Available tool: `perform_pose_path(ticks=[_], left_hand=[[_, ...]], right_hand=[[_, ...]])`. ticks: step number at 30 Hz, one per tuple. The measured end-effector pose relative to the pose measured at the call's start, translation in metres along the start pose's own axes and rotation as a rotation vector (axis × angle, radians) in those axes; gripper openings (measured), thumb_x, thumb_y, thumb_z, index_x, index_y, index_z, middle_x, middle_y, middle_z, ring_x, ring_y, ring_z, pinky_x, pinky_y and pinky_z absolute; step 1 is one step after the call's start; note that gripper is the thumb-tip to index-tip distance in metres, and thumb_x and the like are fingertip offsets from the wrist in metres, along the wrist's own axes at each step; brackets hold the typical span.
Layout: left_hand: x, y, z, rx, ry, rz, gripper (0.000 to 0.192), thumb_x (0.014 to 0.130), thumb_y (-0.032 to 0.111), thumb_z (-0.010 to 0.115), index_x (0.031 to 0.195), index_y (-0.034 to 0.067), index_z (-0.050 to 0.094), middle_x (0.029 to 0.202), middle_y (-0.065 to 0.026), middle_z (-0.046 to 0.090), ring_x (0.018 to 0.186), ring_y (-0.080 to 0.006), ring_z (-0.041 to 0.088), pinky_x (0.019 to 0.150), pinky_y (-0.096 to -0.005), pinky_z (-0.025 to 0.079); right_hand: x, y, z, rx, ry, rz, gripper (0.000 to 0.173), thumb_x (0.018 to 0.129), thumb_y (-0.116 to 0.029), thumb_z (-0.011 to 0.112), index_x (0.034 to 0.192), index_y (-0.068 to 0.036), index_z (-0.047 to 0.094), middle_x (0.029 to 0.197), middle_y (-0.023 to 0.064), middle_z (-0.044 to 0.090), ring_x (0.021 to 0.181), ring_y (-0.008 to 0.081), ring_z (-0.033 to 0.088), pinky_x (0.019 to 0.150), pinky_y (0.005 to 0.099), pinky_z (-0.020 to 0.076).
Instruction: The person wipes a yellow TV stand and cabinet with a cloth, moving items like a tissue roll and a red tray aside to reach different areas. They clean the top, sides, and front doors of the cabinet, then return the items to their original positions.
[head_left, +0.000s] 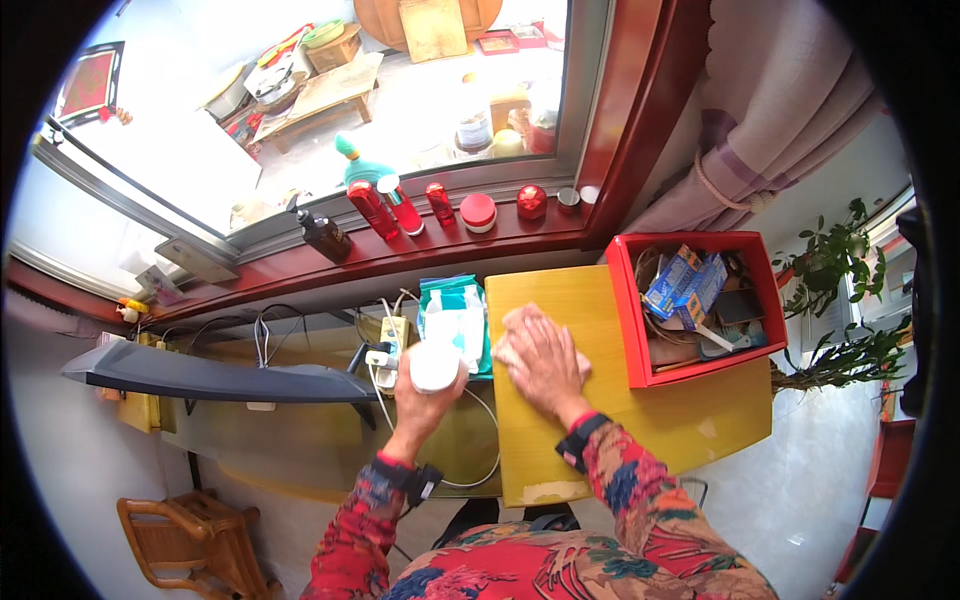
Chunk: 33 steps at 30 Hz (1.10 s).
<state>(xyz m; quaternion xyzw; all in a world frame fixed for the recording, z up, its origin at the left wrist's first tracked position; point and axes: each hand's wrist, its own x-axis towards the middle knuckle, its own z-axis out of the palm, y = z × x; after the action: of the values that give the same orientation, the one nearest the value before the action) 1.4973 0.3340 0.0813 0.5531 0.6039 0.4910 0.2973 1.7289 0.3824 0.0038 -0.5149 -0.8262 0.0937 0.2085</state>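
My left hand (417, 411) is wrapped around a white round container (435, 366), seen from above; its lower part is hidden by my fingers. It is held near the left edge of a yellow wooden cabinet top (559, 427). My right hand (546, 371) lies flat, fingers spread, on a pink cloth (517, 319) and presses it against the cabinet top. To the right of that hand, a red open box (697, 373) holds blue cartons (682, 281), cords and small items. A teal-and-white packet (454, 315) lies just beyond my left hand.
A power strip (394, 334) with white cables sits beside my left hand. A dark monitor (225, 371) stands on the glass-topped desk (300, 442) to the left. Red cosmetic bottles (405, 210) and a brown pump bottle (324, 236) line the windowsill (277, 274). A wooden chair (199, 540) is lower left.
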Motion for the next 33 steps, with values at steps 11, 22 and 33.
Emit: perform_pose_path(ticks=[11,22,33], left_hand=[[-0.102,0.005,-0.063,0.085,0.03,-0.143,0.064,0.069,0.01,0.089,0.123,0.004,0.055,0.113,-0.012,0.067,0.104,-0.0229,0.065,0.092,-0.0363,0.053],[-0.094,0.014,-0.057,0.021,-0.067,-0.044,0.064,0.071,0.011,0.089,0.125,0.005,0.055,0.113,-0.01,0.067,0.102,-0.0212,0.065,0.091,-0.035,0.053],[-0.104,0.005,-0.061,-0.012,-0.122,-0.06,0.063,0.071,0.01,0.088,0.125,0.004,0.054,0.113,-0.0116,0.068,0.102,-0.0233,0.067,0.091,-0.0362,0.053]], right_hand=[[0.088,0.002,0.044,-0.096,-0.002,0.072,0.059,0.086,-0.045,0.062,0.141,-0.026,0.051,0.159,0.0078,0.03,0.149,0.0313,0.021,0.121,0.0548,0.0134],[-0.153,-0.1,-0.015,0.038,-0.131,-0.106,0.059,0.073,-0.034,0.075,0.129,-0.024,0.06,0.152,0.0104,0.04,0.145,0.0349,0.033,0.119,0.0573,0.0227],[-0.167,-0.049,-0.04,-0.071,-0.08,0.19,0.064,0.081,-0.042,0.068,0.141,-0.027,0.052,0.156,0.0109,0.035,0.148,0.0339,0.028,0.122,0.0532,0.0188]])
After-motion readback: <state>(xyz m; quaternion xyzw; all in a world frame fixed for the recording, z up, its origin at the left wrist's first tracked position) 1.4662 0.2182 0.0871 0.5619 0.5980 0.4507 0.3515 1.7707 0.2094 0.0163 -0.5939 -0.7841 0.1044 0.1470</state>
